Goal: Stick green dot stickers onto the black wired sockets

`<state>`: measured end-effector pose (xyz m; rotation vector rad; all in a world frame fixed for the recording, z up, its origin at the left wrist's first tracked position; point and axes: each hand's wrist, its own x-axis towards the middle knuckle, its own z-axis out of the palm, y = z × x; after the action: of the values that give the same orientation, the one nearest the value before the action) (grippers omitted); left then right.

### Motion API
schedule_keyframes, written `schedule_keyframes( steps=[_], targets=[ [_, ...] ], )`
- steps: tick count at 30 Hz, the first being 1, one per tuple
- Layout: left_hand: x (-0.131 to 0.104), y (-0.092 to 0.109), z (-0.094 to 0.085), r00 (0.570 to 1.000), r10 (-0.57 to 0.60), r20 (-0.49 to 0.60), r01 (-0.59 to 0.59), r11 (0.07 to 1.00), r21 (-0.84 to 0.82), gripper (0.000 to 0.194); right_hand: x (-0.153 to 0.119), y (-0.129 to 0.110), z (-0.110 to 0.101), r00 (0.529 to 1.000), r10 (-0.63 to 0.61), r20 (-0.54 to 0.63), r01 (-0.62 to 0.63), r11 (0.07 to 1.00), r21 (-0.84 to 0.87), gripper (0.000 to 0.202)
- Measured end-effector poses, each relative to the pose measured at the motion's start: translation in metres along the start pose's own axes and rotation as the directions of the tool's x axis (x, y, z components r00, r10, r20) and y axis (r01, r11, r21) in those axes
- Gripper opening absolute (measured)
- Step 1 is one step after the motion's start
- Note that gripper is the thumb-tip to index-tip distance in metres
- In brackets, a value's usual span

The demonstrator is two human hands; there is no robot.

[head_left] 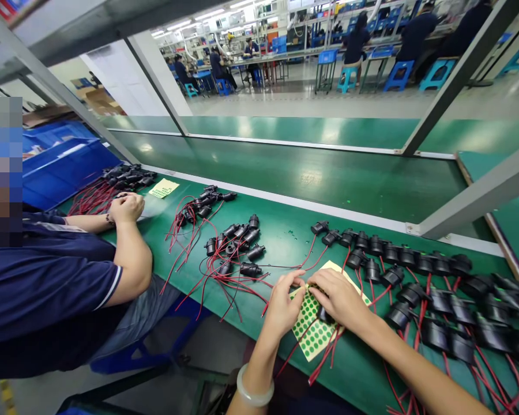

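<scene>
My left hand (286, 304) is closed in a pinch at the upper left edge of a pale yellow sheet of round green stickers (313, 334). What its fingertips hold, if anything, is too small to make out. My right hand (339, 297) curls over the same sheet, its fingertips close to the left ones. Under its palm shows a black cylindrical part with red wires (324, 315), mostly hidden by the hand. To the right stand rows of similar black wired parts (441, 305), some with a green spot on top.
A loose pile of black wired parts (242, 242) lies left of my hands, another pile (203, 204) behind it. At left sits a co-worker (125, 265) near a second sticker sheet (163, 188) and a blue bin (69, 167). Metal posts (458, 202) rise from the bench.
</scene>
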<state>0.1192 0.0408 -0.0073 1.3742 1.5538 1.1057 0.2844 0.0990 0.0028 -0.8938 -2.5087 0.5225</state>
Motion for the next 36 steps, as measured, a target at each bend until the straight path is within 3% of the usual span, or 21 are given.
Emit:
schedule_keyframes(
  steps=[11, 14, 16, 19, 23, 26, 29, 36],
  targets=[
    [0.0, -0.004, 0.005, 1.0, -0.022, 0.0, 0.022, 0.997, -0.069, 0.033, -0.002, -0.003, 0.004, 0.998, 0.019, -0.058, -0.016, 0.999, 0.04, 0.015],
    [-0.002, 0.0, -0.001, 0.996, 0.018, -0.086, -0.015, 0.999, 0.04, 0.031, -0.004, -0.005, -0.001, 0.997, 0.018, -0.077, -0.013, 0.998, 0.062, 0.017],
    [-0.004, 0.001, -0.015, 0.976, 0.103, -0.194, -0.055, 0.969, 0.239, 0.028, -0.007, -0.005, -0.009, 0.995, 0.02, -0.098, -0.012, 0.996, 0.083, 0.016],
    [-0.003, -0.002, -0.047, 0.932, 0.218, -0.289, -0.022, 0.831, 0.556, 0.021, -0.012, -0.006, -0.026, 0.99, 0.035, -0.137, -0.019, 0.993, 0.114, 0.015],
    [0.005, -0.006, -0.09, 0.916, 0.225, -0.333, 0.056, 0.749, 0.66, 0.015, -0.018, -0.007, -0.044, 0.981, 0.059, -0.184, -0.032, 0.989, 0.146, 0.016],
    [0.02, -0.004, -0.109, 0.912, 0.218, -0.347, 0.098, 0.705, 0.702, 0.015, -0.022, -0.011, -0.05, 0.975, 0.069, -0.213, -0.033, 0.985, 0.167, 0.017],
    [0.046, 0.002, -0.118, 0.919, 0.185, -0.347, 0.148, 0.656, 0.741, 0.016, -0.027, -0.014, -0.054, 0.969, 0.073, -0.238, -0.031, 0.984, 0.178, 0.017],
    [0.129, 0.005, -0.103, 0.932, 0.041, -0.361, 0.27, 0.584, 0.765, 0.024, -0.039, -0.02, -0.064, 0.959, 0.105, -0.264, -0.047, 0.976, 0.215, 0.016]
  ],
)
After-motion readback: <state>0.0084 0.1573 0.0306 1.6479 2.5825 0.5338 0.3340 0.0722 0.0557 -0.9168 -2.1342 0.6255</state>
